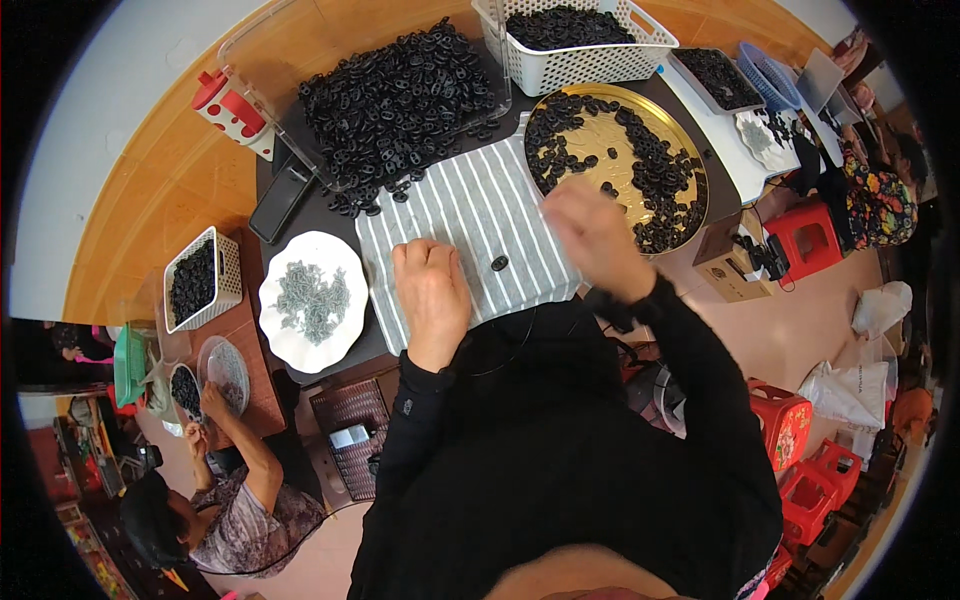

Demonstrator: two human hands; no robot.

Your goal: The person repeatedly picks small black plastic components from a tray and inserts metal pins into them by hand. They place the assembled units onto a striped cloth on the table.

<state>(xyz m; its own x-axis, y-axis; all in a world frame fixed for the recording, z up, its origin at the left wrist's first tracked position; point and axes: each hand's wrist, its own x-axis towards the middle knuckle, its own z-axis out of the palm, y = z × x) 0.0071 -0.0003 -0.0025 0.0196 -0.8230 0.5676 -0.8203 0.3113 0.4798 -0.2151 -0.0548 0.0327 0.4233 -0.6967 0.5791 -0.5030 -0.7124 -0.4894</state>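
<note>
My left hand [433, 300] rests on a grey-and-white striped cloth [470, 215], its fingers curled in. Whatever those fingers hold, if anything, is hidden. One small black oval piece [499, 264] lies on the cloth just right of that hand. My right hand [597, 235] is above the cloth's right edge, beside a round gold tray [612, 160] scattered with similar black pieces. Motion smears its fingers, so their grip is unclear. Left of the cloth, a white scalloped plate [350, 325] carries a heap of small grey metallic pieces.
A clear bin heaped with black pieces [390, 105] stands behind the cloth, beside a filled white basket [600, 65]. A phone [281, 204] and a red-dotted white cup [235, 115] are at left. Another person [235, 510] works at lower left. Red stools [800, 240] stand at right.
</note>
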